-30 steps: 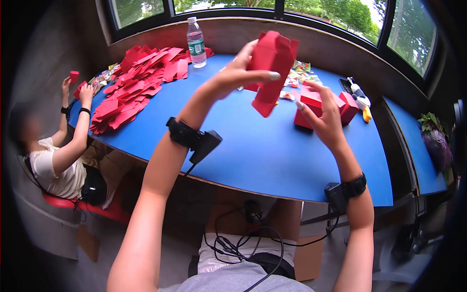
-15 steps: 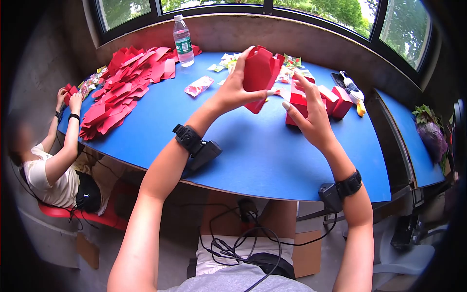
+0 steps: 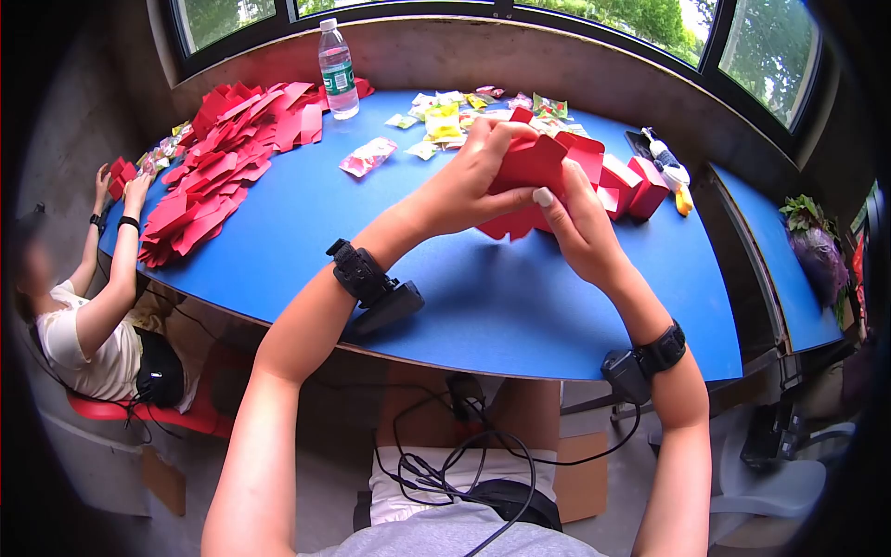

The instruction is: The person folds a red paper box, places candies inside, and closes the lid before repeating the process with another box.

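Observation:
A red folded-paper box (image 3: 531,165) with open flaps is held up over the blue table, between my two hands. My left hand (image 3: 475,178) grips its left side, thumb along the near face. Fingers of my right hand (image 3: 581,223) press against its right side, the thumb close to the left thumb's tip. Just beyond my right hand stand several red boxes (image 3: 647,188). Behind the held box lie small wrapped packets (image 3: 443,121), and a pink-and-white packet (image 3: 368,157) rests left of them.
A heap of flat red paper pieces (image 3: 218,162) covers the table's left part, beside a water bottle (image 3: 340,74). A white-and-yellow object (image 3: 670,167) lies at the right. On the left, another person (image 3: 88,316) handles a red piece. Cables (image 3: 455,446) hang over my lap.
My right hand has come in from beside the box to grip it. The box has lowered, moved right and turned, and its flaps now spread out.

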Demonstrator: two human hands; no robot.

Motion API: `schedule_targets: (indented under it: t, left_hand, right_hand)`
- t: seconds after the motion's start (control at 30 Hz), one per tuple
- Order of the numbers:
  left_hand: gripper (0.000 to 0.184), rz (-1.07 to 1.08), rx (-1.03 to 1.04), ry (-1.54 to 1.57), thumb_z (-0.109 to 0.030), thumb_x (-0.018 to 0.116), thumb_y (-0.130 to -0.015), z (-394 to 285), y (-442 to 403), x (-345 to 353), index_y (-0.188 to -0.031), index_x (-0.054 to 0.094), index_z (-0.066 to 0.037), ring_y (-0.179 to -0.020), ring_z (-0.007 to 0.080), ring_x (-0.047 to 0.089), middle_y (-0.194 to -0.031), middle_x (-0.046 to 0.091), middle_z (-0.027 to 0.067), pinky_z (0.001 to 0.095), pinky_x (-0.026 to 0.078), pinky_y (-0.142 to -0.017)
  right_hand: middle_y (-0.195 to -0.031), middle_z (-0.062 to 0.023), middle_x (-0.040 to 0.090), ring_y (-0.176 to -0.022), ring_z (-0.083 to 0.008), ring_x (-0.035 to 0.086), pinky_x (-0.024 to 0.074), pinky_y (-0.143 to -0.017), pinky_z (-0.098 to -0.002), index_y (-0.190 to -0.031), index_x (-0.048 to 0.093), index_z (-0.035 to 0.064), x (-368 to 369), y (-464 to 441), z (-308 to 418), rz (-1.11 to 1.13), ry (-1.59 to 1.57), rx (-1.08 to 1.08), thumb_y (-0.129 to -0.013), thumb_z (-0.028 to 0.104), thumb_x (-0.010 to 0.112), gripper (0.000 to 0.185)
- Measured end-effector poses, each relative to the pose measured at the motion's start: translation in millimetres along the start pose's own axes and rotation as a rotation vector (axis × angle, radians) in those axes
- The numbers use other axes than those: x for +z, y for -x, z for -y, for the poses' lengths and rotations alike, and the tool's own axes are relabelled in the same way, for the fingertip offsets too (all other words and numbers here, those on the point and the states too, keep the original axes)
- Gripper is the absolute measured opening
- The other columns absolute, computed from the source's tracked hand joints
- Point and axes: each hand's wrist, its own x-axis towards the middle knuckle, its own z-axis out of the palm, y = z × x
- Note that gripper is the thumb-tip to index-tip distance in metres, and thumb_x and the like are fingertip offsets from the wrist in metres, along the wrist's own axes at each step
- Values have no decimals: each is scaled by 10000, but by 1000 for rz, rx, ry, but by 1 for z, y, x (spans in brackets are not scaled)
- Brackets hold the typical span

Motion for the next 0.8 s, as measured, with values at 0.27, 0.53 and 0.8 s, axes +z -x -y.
schedule_targets:
  t: [0.27,0.53,0.8]
  left_hand:
    - [204,-51,128,-52,-191,539,-904,-4,-2,-6,-1043,556,-42,-1086,305,473,-1156,449,166,389,403,-922]
    - [138,-42,122,79,-143,656,-817,-10,1,-9,-938,631,-80,-1130,276,460,-1161,502,136,385,402,-933]
    - [158,-140,224,-4,-31,692,-739,-10,-3,-9,-870,623,-86,-1146,317,479,-1203,496,133,398,437,-934]
  right_hand:
    - [-1083,-171,507,-991,-274,541,450,-838,-365,-1206,402,20,-2,0,-1,-128,11,-62,-887,119,563,371]
    - [-1038,-168,499,-943,-275,547,467,-799,-367,-1076,389,48,0,2,2,-153,104,-56,-786,133,702,435]
    - [-1044,-157,491,-992,-294,514,459,-791,-376,-1016,392,62,-4,-2,0,-179,159,-170,-716,136,756,477]
